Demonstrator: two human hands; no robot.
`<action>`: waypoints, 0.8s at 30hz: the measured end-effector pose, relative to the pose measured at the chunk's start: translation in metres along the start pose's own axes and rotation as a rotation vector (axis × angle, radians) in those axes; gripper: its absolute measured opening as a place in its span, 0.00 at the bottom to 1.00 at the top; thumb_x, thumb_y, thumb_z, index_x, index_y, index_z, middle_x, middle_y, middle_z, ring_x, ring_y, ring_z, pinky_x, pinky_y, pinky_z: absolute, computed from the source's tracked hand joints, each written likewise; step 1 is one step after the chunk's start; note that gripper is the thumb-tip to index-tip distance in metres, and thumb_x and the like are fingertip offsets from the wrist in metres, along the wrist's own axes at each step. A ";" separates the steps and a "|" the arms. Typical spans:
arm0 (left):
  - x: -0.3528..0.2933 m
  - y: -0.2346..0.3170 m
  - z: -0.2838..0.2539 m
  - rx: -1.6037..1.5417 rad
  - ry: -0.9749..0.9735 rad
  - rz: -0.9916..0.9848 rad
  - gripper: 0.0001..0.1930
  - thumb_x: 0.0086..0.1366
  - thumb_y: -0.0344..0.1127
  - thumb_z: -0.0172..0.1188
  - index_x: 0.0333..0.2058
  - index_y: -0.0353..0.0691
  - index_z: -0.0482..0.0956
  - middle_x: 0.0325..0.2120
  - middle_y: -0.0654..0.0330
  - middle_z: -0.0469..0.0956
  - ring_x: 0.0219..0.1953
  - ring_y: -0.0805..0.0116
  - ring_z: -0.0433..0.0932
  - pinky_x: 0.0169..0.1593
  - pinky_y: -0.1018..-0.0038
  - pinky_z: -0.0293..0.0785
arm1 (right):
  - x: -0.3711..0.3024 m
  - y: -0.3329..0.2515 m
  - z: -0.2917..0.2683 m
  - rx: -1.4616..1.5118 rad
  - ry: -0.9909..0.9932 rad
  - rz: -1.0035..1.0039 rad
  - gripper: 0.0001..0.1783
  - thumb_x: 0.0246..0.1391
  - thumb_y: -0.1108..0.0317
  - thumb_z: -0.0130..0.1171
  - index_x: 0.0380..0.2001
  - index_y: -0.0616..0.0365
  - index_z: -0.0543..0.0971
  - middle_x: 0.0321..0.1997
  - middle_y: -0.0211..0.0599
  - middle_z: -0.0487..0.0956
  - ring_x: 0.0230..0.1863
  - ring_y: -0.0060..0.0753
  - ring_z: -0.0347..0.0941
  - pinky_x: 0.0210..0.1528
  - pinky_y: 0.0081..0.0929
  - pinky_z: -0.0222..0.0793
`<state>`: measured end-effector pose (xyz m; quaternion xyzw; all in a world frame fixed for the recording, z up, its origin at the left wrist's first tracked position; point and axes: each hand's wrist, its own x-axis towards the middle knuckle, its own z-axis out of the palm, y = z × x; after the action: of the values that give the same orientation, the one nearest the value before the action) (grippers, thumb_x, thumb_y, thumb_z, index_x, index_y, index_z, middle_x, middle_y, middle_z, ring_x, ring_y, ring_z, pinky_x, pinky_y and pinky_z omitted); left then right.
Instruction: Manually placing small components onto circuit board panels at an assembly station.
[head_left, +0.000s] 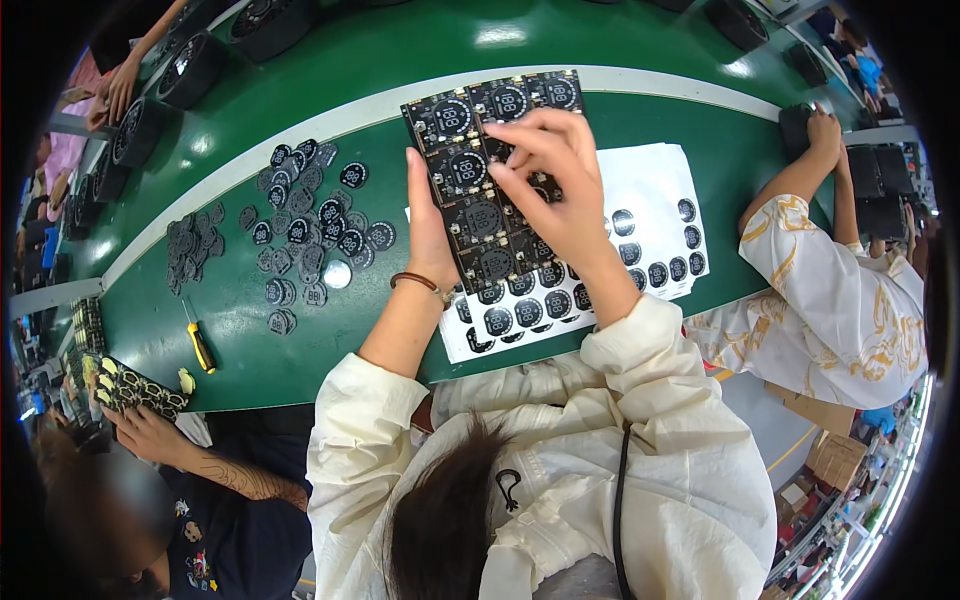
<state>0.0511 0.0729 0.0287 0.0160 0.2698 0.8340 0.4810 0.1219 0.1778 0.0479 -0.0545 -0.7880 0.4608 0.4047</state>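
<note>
In my left hand (pixel 430 225) is a black circuit board panel (pixel 480 220), tilted up above the table, with the thumb along its left edge. Round black display labels with white digit segments sit in several of its cells. Over the panel's upper middle, my right hand (pixel 560 180) has its index finger and thumb apart, fingertips close to the surface. Nothing shows between them, and whether they touch the panel is hard to tell. Beneath both hands lie white sheets (pixel 640 180) bearing rows of similar round black labels (pixel 528 312); the panel and right forearm partly cover them.
Loose round black pieces (pixel 330 225) are scattered left on the green table (pixel 150 340), near a yellow-black screwdriver (pixel 200 340). At far left, a co-worker's hand (pixel 150 435) rests on another panel (pixel 135 385). Another person (pixel 800 230) sits right, handling a black housing (pixel 795 128). Black housings (pixel 190 70) line the far side.
</note>
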 end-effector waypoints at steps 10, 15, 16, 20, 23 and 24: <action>0.004 0.001 -0.009 0.053 0.094 0.000 0.33 0.62 0.64 0.37 0.50 0.42 0.69 0.42 0.57 0.75 0.40 0.62 0.77 0.43 0.64 0.76 | -0.068 0.007 -0.115 -0.529 -0.110 0.158 0.16 0.47 0.75 0.56 0.43 0.61 0.75 0.46 0.42 0.71 0.44 0.37 0.70 0.48 0.29 0.66; 0.006 -0.001 -0.009 0.059 0.139 0.049 0.31 0.63 0.63 0.37 0.49 0.42 0.70 0.39 0.58 0.76 0.38 0.63 0.77 0.42 0.65 0.77 | -0.084 0.012 -0.115 -0.614 -0.173 0.229 0.21 0.48 0.73 0.56 0.48 0.60 0.72 0.51 0.43 0.69 0.52 0.41 0.66 0.54 0.32 0.61; 0.006 -0.001 -0.008 0.060 0.138 0.045 0.31 0.63 0.63 0.37 0.49 0.42 0.70 0.39 0.58 0.76 0.38 0.63 0.77 0.42 0.65 0.77 | -0.084 0.012 -0.116 -0.612 -0.191 0.227 0.21 0.48 0.73 0.56 0.49 0.59 0.72 0.52 0.43 0.68 0.53 0.42 0.66 0.55 0.32 0.61; 0.005 0.000 -0.003 0.039 0.126 0.038 0.31 0.63 0.63 0.37 0.48 0.42 0.71 0.39 0.58 0.76 0.37 0.64 0.78 0.41 0.66 0.77 | -0.085 0.016 -0.119 -0.631 -0.246 0.233 0.22 0.48 0.72 0.57 0.49 0.58 0.72 0.53 0.42 0.68 0.54 0.42 0.65 0.54 0.31 0.61; 0.004 0.000 -0.003 0.054 0.123 0.042 0.31 0.63 0.62 0.37 0.48 0.42 0.71 0.39 0.58 0.76 0.37 0.64 0.78 0.41 0.66 0.77 | -0.083 0.014 -0.118 -0.633 -0.253 0.232 0.22 0.47 0.72 0.57 0.48 0.59 0.72 0.53 0.43 0.68 0.53 0.43 0.66 0.53 0.31 0.62; 0.003 0.001 -0.003 0.054 0.124 0.043 0.31 0.63 0.62 0.37 0.48 0.42 0.71 0.39 0.58 0.76 0.37 0.64 0.78 0.41 0.66 0.77 | -0.082 0.012 -0.117 -0.623 -0.240 0.229 0.22 0.47 0.72 0.57 0.48 0.59 0.72 0.52 0.44 0.68 0.52 0.44 0.67 0.52 0.32 0.63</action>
<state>0.0479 0.0741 0.0254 -0.0167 0.3211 0.8360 0.4446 0.2538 0.2270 0.0188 -0.2085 -0.9215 0.2439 0.2189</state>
